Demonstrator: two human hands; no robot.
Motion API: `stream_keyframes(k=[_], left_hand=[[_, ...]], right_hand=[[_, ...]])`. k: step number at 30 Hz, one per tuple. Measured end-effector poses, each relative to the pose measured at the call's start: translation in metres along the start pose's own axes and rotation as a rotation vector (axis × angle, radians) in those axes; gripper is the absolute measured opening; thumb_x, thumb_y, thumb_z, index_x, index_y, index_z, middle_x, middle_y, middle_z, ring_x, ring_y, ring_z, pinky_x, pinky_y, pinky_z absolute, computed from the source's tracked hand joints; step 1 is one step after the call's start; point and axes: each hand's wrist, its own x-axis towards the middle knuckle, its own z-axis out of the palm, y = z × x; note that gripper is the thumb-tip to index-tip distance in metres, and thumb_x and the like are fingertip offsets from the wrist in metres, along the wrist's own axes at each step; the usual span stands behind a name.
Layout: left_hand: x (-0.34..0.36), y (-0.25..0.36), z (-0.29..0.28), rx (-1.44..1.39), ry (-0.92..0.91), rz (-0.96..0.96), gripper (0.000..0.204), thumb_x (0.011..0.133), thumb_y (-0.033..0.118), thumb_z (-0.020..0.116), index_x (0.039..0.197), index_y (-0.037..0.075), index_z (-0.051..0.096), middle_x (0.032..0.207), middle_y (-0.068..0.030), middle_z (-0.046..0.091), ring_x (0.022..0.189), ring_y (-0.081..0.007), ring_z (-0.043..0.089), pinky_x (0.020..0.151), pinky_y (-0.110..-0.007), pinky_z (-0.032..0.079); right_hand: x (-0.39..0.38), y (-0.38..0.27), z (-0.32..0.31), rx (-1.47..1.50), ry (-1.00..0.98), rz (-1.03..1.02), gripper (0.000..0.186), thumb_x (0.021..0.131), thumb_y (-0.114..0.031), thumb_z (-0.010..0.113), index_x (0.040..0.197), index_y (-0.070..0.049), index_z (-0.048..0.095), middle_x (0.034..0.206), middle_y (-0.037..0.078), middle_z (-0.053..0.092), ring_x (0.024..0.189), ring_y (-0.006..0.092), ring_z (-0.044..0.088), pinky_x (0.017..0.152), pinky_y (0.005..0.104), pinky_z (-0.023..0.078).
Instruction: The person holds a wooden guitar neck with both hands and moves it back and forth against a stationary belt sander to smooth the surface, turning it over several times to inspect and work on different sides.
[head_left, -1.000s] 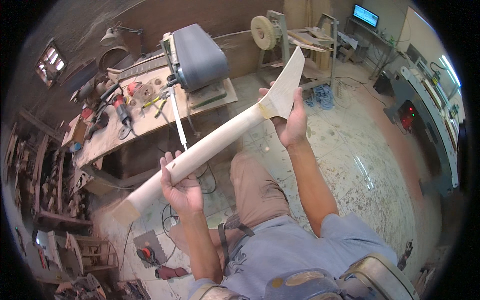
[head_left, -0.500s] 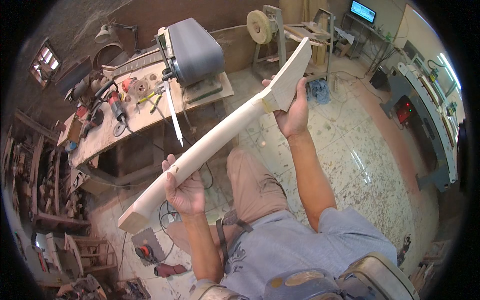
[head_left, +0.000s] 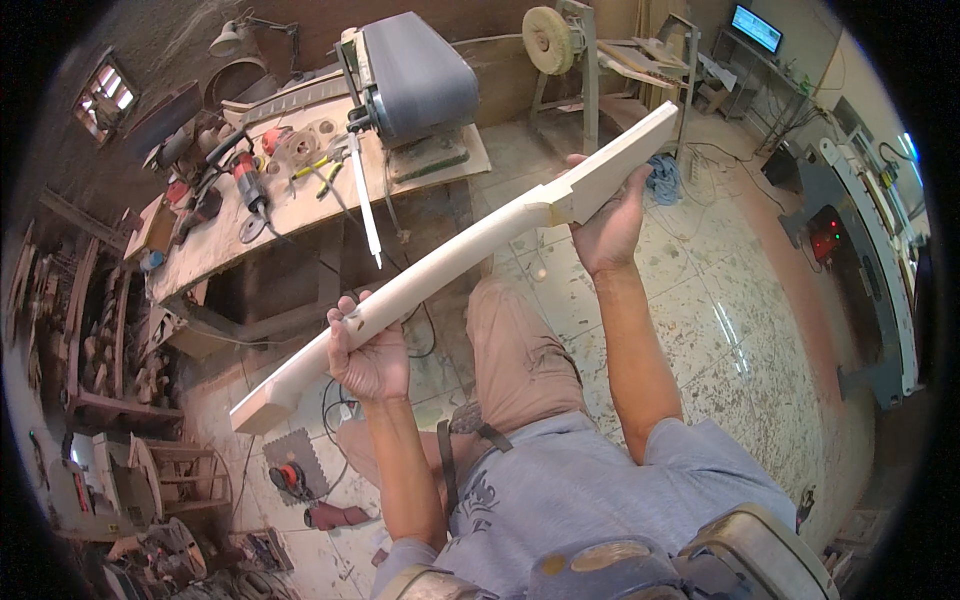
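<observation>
I hold a long pale wooden guitar-neck blank out in front of me, slanting from lower left to upper right. My left hand is wrapped around its narrow shaft near the thicker heel end. My right hand cups the underside where the shaft widens into the flat headstock end. The blank hangs in the air above my knee in tan trousers.
A wooden workbench stands ahead at left with a grey belt sander, a red power tool and pliers. A buffing wheel on a stand is behind. Cables and small tools lie on the speckled floor; shelves line the left.
The wooden blank has swung lower and flatter, its headstock end turning from edge-up to lying flatter. Both hands kept their grip; my view shifted slightly toward the bench.
</observation>
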Motion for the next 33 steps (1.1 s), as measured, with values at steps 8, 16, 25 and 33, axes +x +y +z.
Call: stream_keyframes(k=[8,16,25,33], left_hand=[[0.015,0.02,-0.005,0.029,0.095,0.118,0.018,0.097,0.028,0.071,0.095,0.01,0.07,0.107,-0.0056,0.076,0.106,-0.0275,0.071,0.107,-0.055,0.05],[0.019,0.029,0.024,0.187,0.271,0.184,0.046,0.102,0.035,0.064,0.134,0.005,0.051,0.132,-0.0131,0.063,0.13,-0.0356,0.057,0.112,-0.055,0.046],[0.027,0.034,0.022,0.274,0.277,0.092,0.056,0.106,0.017,0.052,0.148,-0.011,0.026,0.143,-0.0255,0.047,0.139,-0.045,0.045,0.116,-0.059,0.041],[0.027,0.03,0.016,0.259,0.329,0.003,0.046,0.105,0.009,0.053,0.14,-0.013,0.032,0.137,-0.0265,0.049,0.137,-0.0459,0.046,0.119,-0.059,0.04]], right_hand=[[-0.009,0.019,-0.014,0.092,-0.096,0.06,0.079,0.103,-0.073,0.022,0.129,-0.005,0.053,0.119,0.017,0.067,0.107,0.0257,0.062,0.097,0.0402,0.047],[-0.013,0.021,0.008,-0.141,-0.078,0.045,0.081,0.106,-0.065,0.018,0.142,0.003,0.044,0.125,0.021,0.065,0.11,0.0321,0.066,0.095,0.0452,0.056],[-0.006,0.013,-0.001,-0.271,-0.128,0.138,0.082,0.106,-0.065,0.022,0.137,0.006,0.048,0.112,0.025,0.069,0.108,0.0325,0.07,0.092,0.0445,0.058],[0.0,0.006,0.004,-0.279,-0.051,0.186,0.08,0.103,-0.07,0.03,0.127,0.003,0.052,0.108,0.022,0.069,0.102,0.03,0.072,0.076,0.0395,0.062]])
